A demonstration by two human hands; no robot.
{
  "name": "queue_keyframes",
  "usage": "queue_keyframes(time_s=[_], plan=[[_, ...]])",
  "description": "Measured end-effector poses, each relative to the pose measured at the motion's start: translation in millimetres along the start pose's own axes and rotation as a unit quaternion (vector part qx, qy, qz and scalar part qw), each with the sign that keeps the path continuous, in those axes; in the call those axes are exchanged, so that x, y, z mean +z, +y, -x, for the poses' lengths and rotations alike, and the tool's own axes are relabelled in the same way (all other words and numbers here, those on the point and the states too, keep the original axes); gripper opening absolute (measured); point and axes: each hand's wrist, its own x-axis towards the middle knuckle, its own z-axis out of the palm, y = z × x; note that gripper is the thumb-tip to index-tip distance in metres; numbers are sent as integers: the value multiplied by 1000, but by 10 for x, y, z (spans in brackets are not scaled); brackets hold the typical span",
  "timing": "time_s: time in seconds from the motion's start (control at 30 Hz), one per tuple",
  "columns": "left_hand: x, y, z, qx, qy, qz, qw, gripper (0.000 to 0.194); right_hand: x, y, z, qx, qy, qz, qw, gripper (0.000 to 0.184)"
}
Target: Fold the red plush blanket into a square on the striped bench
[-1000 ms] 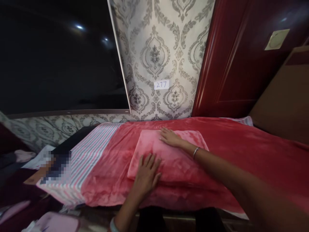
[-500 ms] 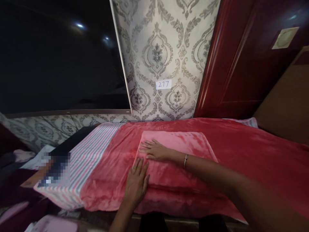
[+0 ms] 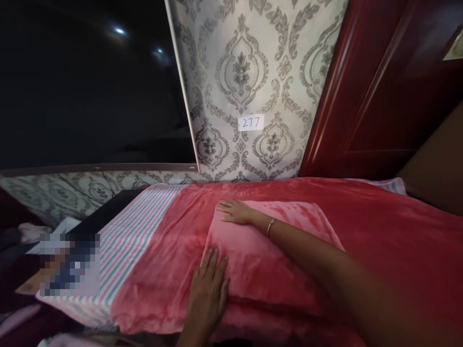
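A red plush blanket is spread over a long, low surface. On it lies a lighter pink-red plush piece, flat and roughly rectangular; whether it is a separate cloth or a folded part of the blanket I cannot tell. My right hand, with a bracelet at the wrist, rests flat on its far left corner, fingers pointing left. Along its near left edge lies my left hand, fingers stretched forward and slightly apart. Both hands are open and hold nothing.
A striped cloth shows under the blanket on the left. Behind stand a large black television screen, a patterned wall with a paper label reading 277, and a dark red door or panel. A blurred patch covers items at left.
My right hand has slid away from me towards the far left corner of the pink-red piece. My left hand stays by its left edge. The view has shifted slightly and come closer.
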Motion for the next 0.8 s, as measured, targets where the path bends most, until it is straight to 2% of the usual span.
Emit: queue_keyframes(time_s=[0.17,0.4,0.8], plan=[[19,-11,18,0,-10,8,1000,58,93,160,-116,8,-14,-49,999,69],[45,-13,30,-16,-11,30,999,60,225,214,-107,-10,25,-52,998,67],[60,-11,27,-32,-10,29,999,45,86,71,-63,28,1,-49,998,64]])
